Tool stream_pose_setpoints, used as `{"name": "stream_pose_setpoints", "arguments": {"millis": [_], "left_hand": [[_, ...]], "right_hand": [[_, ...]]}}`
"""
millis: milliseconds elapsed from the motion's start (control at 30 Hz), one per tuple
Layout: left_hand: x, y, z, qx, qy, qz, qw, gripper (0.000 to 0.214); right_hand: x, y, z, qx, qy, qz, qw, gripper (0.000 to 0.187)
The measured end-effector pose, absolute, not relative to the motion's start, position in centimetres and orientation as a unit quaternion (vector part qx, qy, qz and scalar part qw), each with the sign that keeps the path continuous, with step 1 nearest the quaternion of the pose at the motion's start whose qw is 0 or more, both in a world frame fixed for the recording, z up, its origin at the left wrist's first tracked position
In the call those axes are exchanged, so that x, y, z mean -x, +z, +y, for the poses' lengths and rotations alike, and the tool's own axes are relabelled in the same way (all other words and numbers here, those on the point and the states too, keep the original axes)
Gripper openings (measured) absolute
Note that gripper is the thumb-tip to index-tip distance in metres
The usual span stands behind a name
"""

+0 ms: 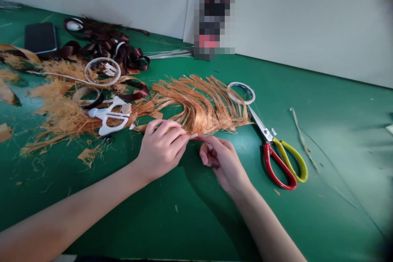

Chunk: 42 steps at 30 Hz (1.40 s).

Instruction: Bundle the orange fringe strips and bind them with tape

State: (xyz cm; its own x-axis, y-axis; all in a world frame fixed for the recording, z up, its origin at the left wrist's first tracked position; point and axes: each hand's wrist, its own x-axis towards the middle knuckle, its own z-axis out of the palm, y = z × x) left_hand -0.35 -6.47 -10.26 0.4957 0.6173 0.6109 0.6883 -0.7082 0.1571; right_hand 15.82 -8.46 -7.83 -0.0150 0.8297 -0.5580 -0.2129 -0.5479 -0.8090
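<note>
Left hand (162, 150) clamped on lower edge of orange fibre bundle (199, 106), fingers together. Right hand (222, 164) just beside, fingers curled, fingertip (199, 137) meeting left fingertips; cannot tell if gripping. Bundle lies flat on green tabletop (307, 221), fanned out. Red-and-yellow scissors (278, 163) right of hands, tips by tape roll (241, 93). White scissors (109, 116) left of bundle, among loose fibre scraps (58, 116). Brown ribbon (107, 47) beyond.

red-and-yellow scissors (269, 139), tape roll (242, 85), brown ribbon (106, 45), black phone (40, 38)
</note>
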Motion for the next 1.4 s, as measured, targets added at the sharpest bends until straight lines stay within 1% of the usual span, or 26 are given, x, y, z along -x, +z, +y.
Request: {"name": "stream_pose_setpoints", "arguments": {"millis": [133, 267, 433, 500, 600, 667, 967, 1067, 1167, 1300, 1400], "left_hand": [[0.4, -10.3, -6.5, 0.861, -0.336, -0.372, 0.091, 0.007], [0.3, -10.3, -6.5, 0.866, -0.335, -0.361, 0.093, 0.008], [0.3, -10.1, -6.5, 0.871, -0.331, -0.362, 0.029, 0.011], [0.3, -10.0, -6.4, 0.866, -0.333, -0.373, -0.009, 0.012], [0.4, -10.0, -6.2, 0.847, -0.342, -0.403, -0.050, 0.012], [0.4, -10.0, -6.1, 0.839, -0.345, -0.416, -0.066, 0.013], [0.4, -10.3, -5.6, 0.840, -0.323, -0.424, -0.105, 0.011], [0.5, -10.4, -5.6, 0.845, -0.316, -0.421, -0.093, 0.011], [0.4, -10.5, -5.7, 0.860, -0.309, -0.404, -0.050, 0.013], [0.3, -10.6, -5.8, 0.876, -0.300, -0.379, 0.002, 0.014], [0.2, -10.6, -5.8, 0.881, -0.289, -0.374, 0.014, 0.016]], "right_hand": [[-15.7, -7.7, -8.6, 0.591, 0.661, -0.277, 0.369, 0.027], [-15.4, -7.8, -8.7, 0.600, 0.645, -0.310, 0.358, 0.032], [-15.4, -8.1, -8.7, 0.599, 0.629, -0.314, 0.384, 0.028], [-15.4, -8.2, -8.7, 0.600, 0.627, -0.314, 0.386, 0.028], [-15.3, -8.1, -8.6, 0.604, 0.624, -0.311, 0.386, 0.022], [-15.2, -8.1, -8.6, 0.606, 0.621, -0.314, 0.386, 0.020], [-14.9, -8.2, -8.7, 0.619, 0.597, -0.336, 0.384, 0.022], [-14.8, -8.3, -8.7, 0.616, 0.594, -0.341, 0.389, 0.019], [-14.8, -8.5, -8.7, 0.617, 0.586, -0.351, 0.390, 0.019], [-14.8, -8.9, -8.8, 0.623, 0.568, -0.370, 0.391, 0.022], [-14.7, -9.1, -8.9, 0.631, 0.555, -0.373, 0.393, 0.025]]}}
